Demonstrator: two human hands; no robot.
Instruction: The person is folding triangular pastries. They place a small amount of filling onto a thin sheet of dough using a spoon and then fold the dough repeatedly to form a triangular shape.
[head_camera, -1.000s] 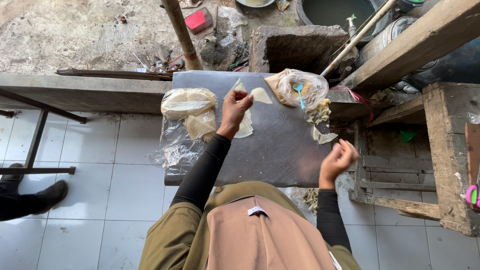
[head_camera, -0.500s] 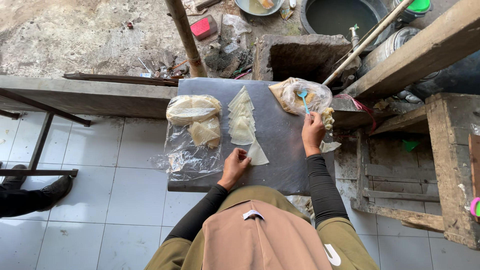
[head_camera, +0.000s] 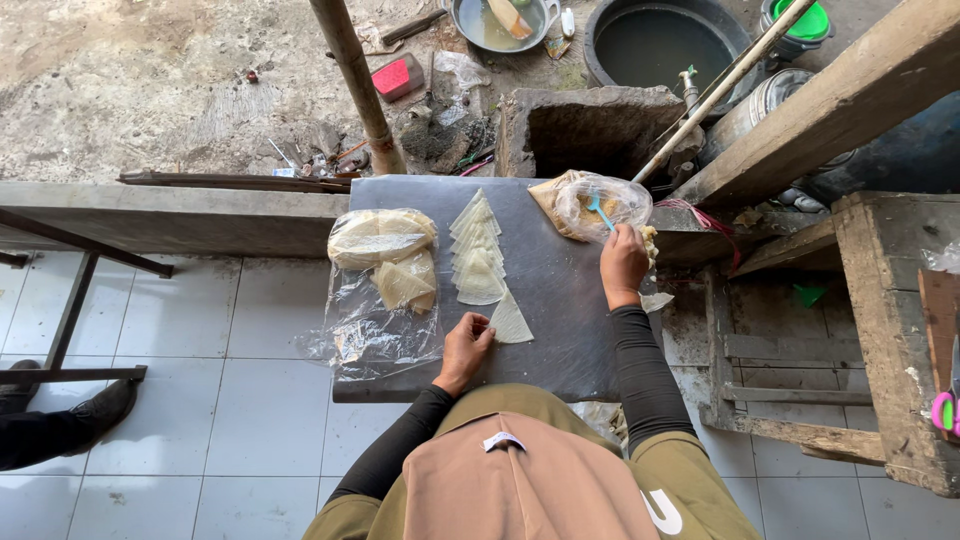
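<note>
Nearest me, my left hand (head_camera: 465, 350) rests on the dark grey flat work board (head_camera: 560, 320), its fingers together and pressing the near corner of a pale triangular pastry sheet (head_camera: 511, 322) that lies flat on the board. Just beyond that sheet I see a row of overlapping pale pastry triangles (head_camera: 477, 250) running away from me up the middle of the board. To their left lies a crumpled clear plastic bag (head_camera: 375, 320) with a stack of folded pale wrappers (head_camera: 385, 250) on it. Farther out on the right, my right hand (head_camera: 624, 262) is closed on the handle of a small light blue spoon (head_camera: 601, 210), which dips into a clear plastic bag of yellowish filling (head_camera: 590, 200) at the board's far edge. Beyond stand a brown post (head_camera: 355, 85) and a round dark basin (head_camera: 670, 40).
</note>
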